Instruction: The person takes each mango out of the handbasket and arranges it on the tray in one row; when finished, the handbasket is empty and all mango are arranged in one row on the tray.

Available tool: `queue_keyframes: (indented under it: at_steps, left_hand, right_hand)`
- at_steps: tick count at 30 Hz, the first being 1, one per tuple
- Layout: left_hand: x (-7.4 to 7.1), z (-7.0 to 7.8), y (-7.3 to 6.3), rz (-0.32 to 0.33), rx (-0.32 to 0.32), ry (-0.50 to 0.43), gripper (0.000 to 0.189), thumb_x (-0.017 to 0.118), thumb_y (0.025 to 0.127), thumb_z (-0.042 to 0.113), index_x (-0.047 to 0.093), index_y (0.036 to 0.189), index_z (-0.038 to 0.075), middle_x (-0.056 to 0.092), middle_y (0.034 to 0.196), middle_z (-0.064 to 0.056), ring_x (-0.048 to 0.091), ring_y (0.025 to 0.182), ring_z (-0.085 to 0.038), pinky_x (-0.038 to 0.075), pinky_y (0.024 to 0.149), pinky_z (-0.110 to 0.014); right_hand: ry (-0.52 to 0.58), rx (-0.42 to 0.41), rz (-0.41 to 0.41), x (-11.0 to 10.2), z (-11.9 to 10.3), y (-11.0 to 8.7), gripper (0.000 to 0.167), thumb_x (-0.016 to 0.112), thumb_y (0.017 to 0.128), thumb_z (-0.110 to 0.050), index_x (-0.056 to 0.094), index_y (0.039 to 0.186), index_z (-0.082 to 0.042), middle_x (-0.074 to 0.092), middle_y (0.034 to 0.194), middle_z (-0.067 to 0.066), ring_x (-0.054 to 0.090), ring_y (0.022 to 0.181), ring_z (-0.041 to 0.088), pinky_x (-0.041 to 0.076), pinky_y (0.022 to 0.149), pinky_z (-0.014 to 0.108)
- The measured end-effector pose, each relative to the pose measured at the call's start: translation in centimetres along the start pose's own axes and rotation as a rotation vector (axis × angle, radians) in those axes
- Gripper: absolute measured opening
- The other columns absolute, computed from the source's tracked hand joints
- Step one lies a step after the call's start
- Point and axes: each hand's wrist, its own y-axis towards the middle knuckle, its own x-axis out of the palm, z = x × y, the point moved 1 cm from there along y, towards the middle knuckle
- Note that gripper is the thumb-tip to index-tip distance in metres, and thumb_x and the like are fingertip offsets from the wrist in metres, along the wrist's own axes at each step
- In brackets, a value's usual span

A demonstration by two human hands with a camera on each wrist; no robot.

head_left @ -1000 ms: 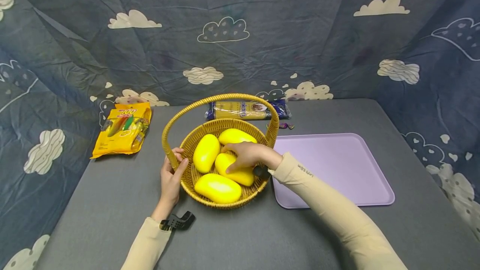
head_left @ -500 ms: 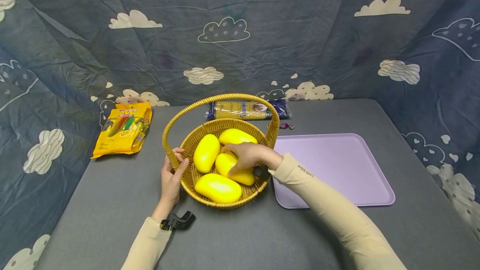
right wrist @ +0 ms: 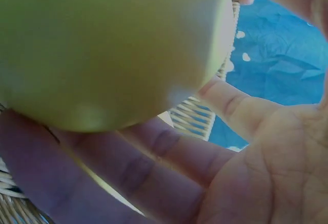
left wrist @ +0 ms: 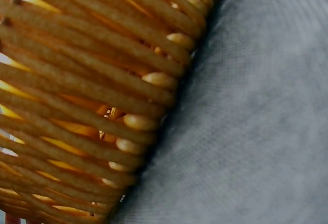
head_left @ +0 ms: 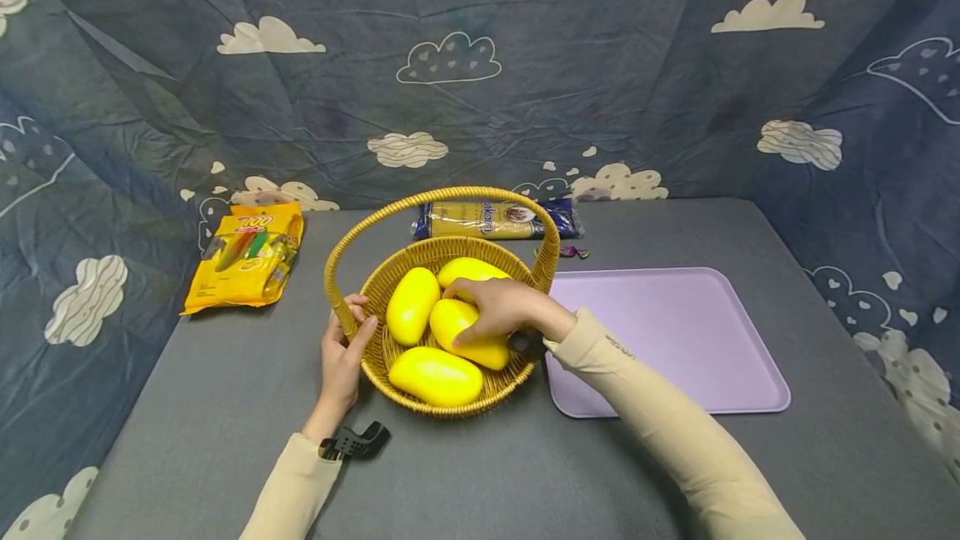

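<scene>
A woven wicker basket [head_left: 378, 386] with a tall arched handle stands in the middle of the table, several yellow mangoes in it. Inside it, my right hand [head_left: 498, 307] grips the mango [head_left: 450, 323] on the right, thumb on the near side and fingers on the far side. That mango [right wrist: 113, 55] fills much of the right wrist view, with fingers curled along it. Other mangoes lie to the left [head_left: 414, 307], in front [head_left: 437, 377] and behind [head_left: 468, 271], the last partly hidden. My left hand [head_left: 343, 361] holds the basket's left rim at the handle's foot. Woven wall [left wrist: 87, 80] fills half the left wrist view.
A lilac tray [head_left: 675, 340] lies right of the basket, partly under my right forearm. Behind the basket are a pasta packet [head_left: 487, 221] and a small purple-wrapped sweet [head_left: 573, 252]. At far left lies a yellow bag [head_left: 247, 261]. A cloud-patterned cloth [head_left: 600, 90] hangs behind the table.
My right hand and the mango it grips have risen very slightly. The left hand and the basket stay where they were.
</scene>
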Motion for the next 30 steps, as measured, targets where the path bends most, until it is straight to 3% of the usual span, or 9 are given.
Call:
queue_keyframes:
  at_steps: [10,19,30]
  left_hand:
    - [-0.1,-0.1,-0.1,-0.010,0.009,0.015,0.014,0.053,0.089,-0.011,0.041,0.093,-0.014,0.045,0.117,-0.022,0.042,0.102,-0.025,0.032,0.084,-0.027]
    - [-0.2,-0.2,-0.1,-0.016,0.005,0.025,0.015,0.054,0.090,-0.008,0.042,0.094,-0.015,0.043,0.117,-0.027,0.040,0.105,-0.030,0.032,0.086,-0.028]
    - [-0.2,-0.2,0.0,-0.011,0.000,0.043,0.017,0.055,0.090,-0.006,0.042,0.094,-0.015,0.045,0.116,-0.025,0.041,0.101,-0.028,0.032,0.084,-0.028]
  right_hand:
    - [0.076,-0.005,0.060,-0.5,0.1,-1.1,0.070,0.075,0.077,-0.044,0.044,0.136,-0.024,0.056,0.125,0.010,0.053,0.104,0.023,0.041,0.088,0.041]
    - [0.133,-0.044,0.141,-0.7,0.4,-2.2,0.071,0.075,0.076,-0.048,0.043,0.136,-0.025,0.060,0.115,0.009,0.057,0.100,0.022,0.045,0.081,0.038]
    - [0.204,-0.109,0.361,-0.2,0.4,-4.3,0.072,0.074,0.077,-0.049,0.041,0.138,-0.028,0.059,0.113,0.006,0.056,0.101,0.018,0.046,0.078,0.039]
